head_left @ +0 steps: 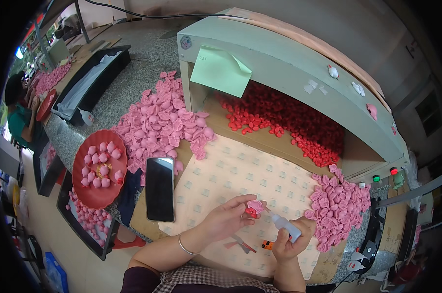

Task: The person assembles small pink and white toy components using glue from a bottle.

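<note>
Between the thumb and fingers of my left hand [226,218] is a small pink piece with a red part [254,207]. My right hand [293,240] grips a small translucent squeeze bottle [286,227], its thin nozzle pointing at the pink and red piece. Whether the nozzle tip touches the piece I cannot tell. Both hands are over a patterned paper sheet [221,171]. Under them lie an orange and black small object [267,245] and some thin flat strips [240,245]. A dark phone [160,189] rests left of the sheet.
Pink shell-like pieces [157,117] are heaped at left, with another pink heap [339,207] at right. Red pieces [279,124] fill the opening of a pale box-like cabinet [289,63]. A red plate [96,195] holds finished-looking pink pieces. Another person [20,117] sits far left.
</note>
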{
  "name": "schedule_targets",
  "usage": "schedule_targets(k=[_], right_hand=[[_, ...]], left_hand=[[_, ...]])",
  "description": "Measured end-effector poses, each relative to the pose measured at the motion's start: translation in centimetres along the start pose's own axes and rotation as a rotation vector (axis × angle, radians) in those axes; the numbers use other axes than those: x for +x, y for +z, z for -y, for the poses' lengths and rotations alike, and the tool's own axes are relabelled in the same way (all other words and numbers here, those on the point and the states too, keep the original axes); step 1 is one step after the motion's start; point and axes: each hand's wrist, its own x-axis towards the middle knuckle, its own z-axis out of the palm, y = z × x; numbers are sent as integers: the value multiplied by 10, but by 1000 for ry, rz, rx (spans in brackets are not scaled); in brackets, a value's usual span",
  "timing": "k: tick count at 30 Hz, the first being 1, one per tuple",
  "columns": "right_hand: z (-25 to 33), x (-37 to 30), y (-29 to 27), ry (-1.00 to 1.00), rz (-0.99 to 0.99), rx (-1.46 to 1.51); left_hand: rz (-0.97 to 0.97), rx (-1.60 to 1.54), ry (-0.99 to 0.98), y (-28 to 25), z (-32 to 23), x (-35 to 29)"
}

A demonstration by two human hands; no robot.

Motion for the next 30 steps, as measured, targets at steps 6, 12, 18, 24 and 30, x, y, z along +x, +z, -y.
schedule_targets(k=[6,12,18,24,30], right_hand=[[0,-1,-1,-10,10,-20],[0,-1,-1,1,24,-16],[-1,-1,-1,-9,32,-20],[-1,-1,-1,-3,27,-19],[1,0,-1,3,23,-38]], left_hand=[[18,-13,17,-3,1,0],[11,-13,28,-3,0,0],[-15,7,44,-2,0,0],[-15,20,54,-2,0,0],[4,23,59,-5,2,0]])
